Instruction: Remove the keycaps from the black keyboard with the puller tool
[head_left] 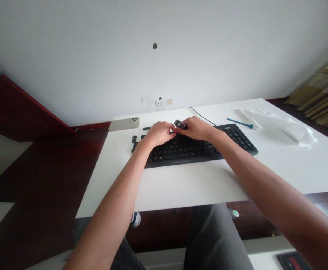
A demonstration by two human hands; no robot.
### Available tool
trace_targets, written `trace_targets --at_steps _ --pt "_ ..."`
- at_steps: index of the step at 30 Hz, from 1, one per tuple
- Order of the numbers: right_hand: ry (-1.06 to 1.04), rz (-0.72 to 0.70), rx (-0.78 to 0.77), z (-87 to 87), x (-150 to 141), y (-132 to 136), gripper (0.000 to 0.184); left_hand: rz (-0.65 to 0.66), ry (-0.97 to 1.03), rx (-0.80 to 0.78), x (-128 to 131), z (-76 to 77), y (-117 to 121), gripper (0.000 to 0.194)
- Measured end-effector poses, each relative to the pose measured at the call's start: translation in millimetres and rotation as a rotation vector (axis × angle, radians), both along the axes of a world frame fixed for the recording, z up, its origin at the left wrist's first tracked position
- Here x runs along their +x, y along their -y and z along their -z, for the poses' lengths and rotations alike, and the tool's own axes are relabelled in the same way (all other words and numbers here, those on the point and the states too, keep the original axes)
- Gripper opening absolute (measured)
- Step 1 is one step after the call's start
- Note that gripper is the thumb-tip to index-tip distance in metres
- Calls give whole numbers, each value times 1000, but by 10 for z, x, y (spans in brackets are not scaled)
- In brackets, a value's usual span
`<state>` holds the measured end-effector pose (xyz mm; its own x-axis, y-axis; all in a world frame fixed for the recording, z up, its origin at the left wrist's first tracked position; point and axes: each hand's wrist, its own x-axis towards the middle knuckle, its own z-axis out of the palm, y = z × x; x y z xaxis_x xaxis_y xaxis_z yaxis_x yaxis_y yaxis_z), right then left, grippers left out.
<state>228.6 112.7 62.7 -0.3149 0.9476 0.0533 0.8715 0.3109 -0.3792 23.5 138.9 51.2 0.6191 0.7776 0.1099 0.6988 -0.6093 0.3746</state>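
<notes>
A black keyboard (178, 155) lies on the white table, partly covered by my hands and forearms. Over its back rows, my right hand (196, 128) is closed on a small dark tool with a greyish end (180, 124); its exact kind is unclear. My left hand (160, 133) is just left of it, thumb and fingers pinched together close to the right fingertips. Whatever sits in that pinch, if anything, is hidden. Several loose black keycaps (134, 139) lie beside the keyboard's left end, and more small black keycaps (146, 128) lie behind it.
A phone (124, 123) rests at the table's back left. To the right are a blue stick-like tool (240, 123) and a crumpled clear plastic bag (286, 126). The keyboard's cable (202, 115) runs back toward the wall with its sockets (164, 102).
</notes>
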Motion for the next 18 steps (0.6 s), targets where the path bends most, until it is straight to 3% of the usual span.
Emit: trace_targets --at_steps 7,13,18 --pt "-20 -12 35 -7 -83 24 35 -39 -11 6 1 -11 7 13" --pt "-158 200 -28 18 -193 55 30 -9 28 -13 -17 -32 18 18" --pt "-253 222 -108 19 -156 36 26 -29 30 -45 -14 -37 27 19"
